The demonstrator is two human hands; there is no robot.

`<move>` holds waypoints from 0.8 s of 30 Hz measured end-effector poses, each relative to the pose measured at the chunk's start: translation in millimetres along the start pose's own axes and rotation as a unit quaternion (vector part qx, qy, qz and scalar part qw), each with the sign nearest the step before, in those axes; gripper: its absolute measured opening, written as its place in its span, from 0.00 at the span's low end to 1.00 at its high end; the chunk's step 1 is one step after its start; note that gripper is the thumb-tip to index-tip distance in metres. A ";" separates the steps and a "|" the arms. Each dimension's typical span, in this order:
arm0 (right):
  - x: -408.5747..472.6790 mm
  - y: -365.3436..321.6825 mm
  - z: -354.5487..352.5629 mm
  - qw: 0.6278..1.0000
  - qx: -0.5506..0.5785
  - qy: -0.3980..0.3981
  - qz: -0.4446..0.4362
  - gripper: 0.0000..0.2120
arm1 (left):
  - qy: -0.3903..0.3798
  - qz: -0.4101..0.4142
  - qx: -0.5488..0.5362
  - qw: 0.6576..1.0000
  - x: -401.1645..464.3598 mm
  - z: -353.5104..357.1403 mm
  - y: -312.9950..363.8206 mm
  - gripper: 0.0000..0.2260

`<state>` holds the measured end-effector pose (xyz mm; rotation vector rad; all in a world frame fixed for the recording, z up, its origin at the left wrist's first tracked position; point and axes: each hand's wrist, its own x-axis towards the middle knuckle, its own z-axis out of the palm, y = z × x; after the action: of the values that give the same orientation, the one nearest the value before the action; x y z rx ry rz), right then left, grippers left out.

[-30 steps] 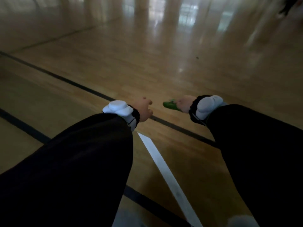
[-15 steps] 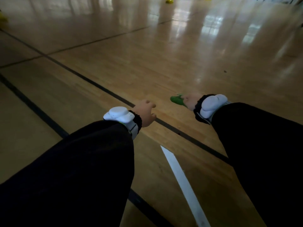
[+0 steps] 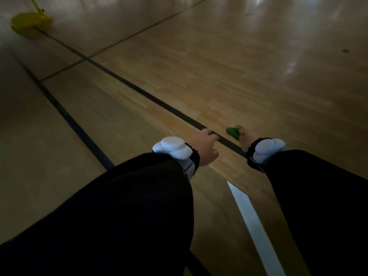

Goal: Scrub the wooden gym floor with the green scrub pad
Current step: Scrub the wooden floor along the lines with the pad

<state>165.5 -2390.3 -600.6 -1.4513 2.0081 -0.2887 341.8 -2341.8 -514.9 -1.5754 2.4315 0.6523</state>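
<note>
— Where is the green scrub pad [image 3: 235, 132]?

— In the right hand [image 3: 248, 138]. The fingers are curled round its near end, and the crumpled rest sticks out forward and to the left, past the knuckles, above the wooden floor [image 3: 229, 76]. Whether it touches the boards cannot be told.

— And the left hand [image 3: 206, 147]?

— It holds nothing; its fingers are loosely curled, just beside the right one, over a dark line [image 3: 139, 90] painted on the floor.

— What else is around?

— Both arms wear black sleeves [image 3: 129, 212], each with a white device [image 3: 171, 148] strapped at the wrist. A white stripe [image 3: 253, 226] runs between the arms. Far off at the upper left stands a blurred yellow object [image 3: 29, 21] on another dark line.

— The room?

— Dim, with pale reflections on glossy boards at the upper right, and a small dark spot [image 3: 345, 51] there.
</note>
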 end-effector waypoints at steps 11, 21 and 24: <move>-14.1 168.2 68.4 0.985 -0.106 0.037 0.133 0.23 | -0.022 0.015 0.002 1.000 52.8 79.3 -12.1 0.23; -50.0 254.3 118.4 0.965 -0.103 0.072 0.232 0.26 | -0.075 0.065 0.000 0.995 71.0 133.5 17.6 0.23; -55.4 252.0 134.3 0.963 -0.135 0.105 0.208 0.28 | -0.087 0.061 0.003 0.994 71.9 148.9 18.0 0.23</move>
<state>62.8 -2222.6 -815.0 -1.1445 2.5450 0.0159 281.3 -2328.3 -669.3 -1.3148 2.4121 0.7664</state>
